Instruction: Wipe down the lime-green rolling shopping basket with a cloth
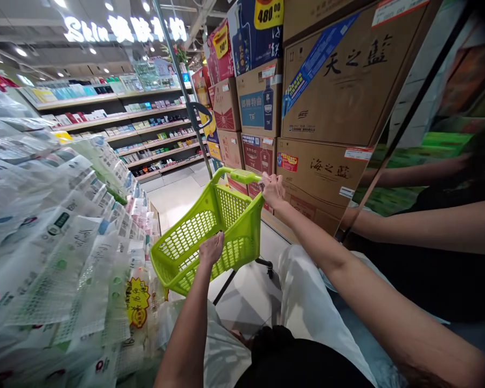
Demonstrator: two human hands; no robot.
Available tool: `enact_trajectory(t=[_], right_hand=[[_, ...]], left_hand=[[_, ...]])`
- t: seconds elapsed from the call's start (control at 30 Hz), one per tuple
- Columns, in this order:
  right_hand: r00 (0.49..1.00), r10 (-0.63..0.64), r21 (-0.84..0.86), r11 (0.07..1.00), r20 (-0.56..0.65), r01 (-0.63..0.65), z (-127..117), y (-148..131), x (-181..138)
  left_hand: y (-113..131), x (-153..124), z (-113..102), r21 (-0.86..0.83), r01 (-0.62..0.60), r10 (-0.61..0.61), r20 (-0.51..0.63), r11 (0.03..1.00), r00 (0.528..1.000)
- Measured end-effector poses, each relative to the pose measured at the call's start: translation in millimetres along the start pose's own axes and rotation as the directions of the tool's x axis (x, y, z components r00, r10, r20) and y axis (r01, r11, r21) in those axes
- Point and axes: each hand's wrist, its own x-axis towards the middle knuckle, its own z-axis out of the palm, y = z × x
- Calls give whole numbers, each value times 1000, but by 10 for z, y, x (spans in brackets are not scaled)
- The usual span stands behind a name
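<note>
A lime-green plastic shopping cart [242,245] stands right in front of me, turned sideways, its slotted basket bare inside. My left hand [211,249] is closed over the basket's near side rim. At the right end of the handle, my right hand [272,189] wraps round the corner of the cart. Black legs and a caster [270,268] show beneath the basket. Something small and pale may lie under the right fingers, but I cannot make it out.
Heaped packs in clear plastic [60,242] rise close on the left, with a yellow price tag [138,303]. Stacked cardboard cartons [327,81] wall the right side beside a mirror-like panel [424,161]. A thin metal pole [181,75] stands ahead, before product shelves [125,116]. Pale floor tiles [172,202] run between.
</note>
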Motion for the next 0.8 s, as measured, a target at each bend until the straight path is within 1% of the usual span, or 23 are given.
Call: enact_trajectory(t=[0.03,0.07,0.13,0.2,0.27,0.33,0.37,0.4,0.43,0.5,0.57,0.6,0.67,0.73,0.8], right_hand=[[999,27,2,1000,-28,-27,7,-1,-18],[998,33,-1,999,-50,-33,40,-34,-100],[998,-10,-22,1000,-67,8,168,-175,-417],[993,-108,-51,993,-56,105,328,-354,-821],[966,-256,-60,965,-25,254,457,-499,-1149],[923,-384,-31,923,10,384,505,-561,-1282],[911,-411,-8,911,13,411,492,-555,-1265],[917,-399,15,917,-1,399,458,-528,-1201],[936,-352,36,935,-28,352,405,-485,-1106],[977,-186,78,978,-106,194,284,-379,-894],[985,-42,120,991,-168,63,207,-289,-780],[984,-6,134,991,-180,30,207,-259,-796],[985,14,147,989,-170,11,297,-229,-989],[988,30,150,989,-152,-7,487,-224,-1332],[976,113,180,981,-185,-79,706,-225,-1666]], left_hand=[[-7,11,7,-10,12,-12,-4,1000,1000],[-13,22,11,-19,24,-24,-8,1000,1000],[-22,36,12,-24,41,-41,-15,999,999],[-29,38,-1,-8,46,-46,-14,999,999],[-40,34,-23,23,44,-43,-10,999,999],[-54,27,-44,59,35,-35,-2,998,999],[-62,23,-51,77,29,-29,2,997,1000],[-68,20,-54,91,21,-22,8,996,1000],[-74,16,-54,103,13,-14,12,995,1000],[-77,4,-45,116,-1,-1,19,993,1000],[-70,-13,-30,116,-7,5,14,993,1000],[-64,-23,-22,110,-6,6,6,994,1000],[-51,-44,-13,92,-5,6,-7,996,1000],[-40,-63,-14,77,-5,6,-13,997,1000],[-32,-78,-25,72,-3,4,-12,997,1000]])
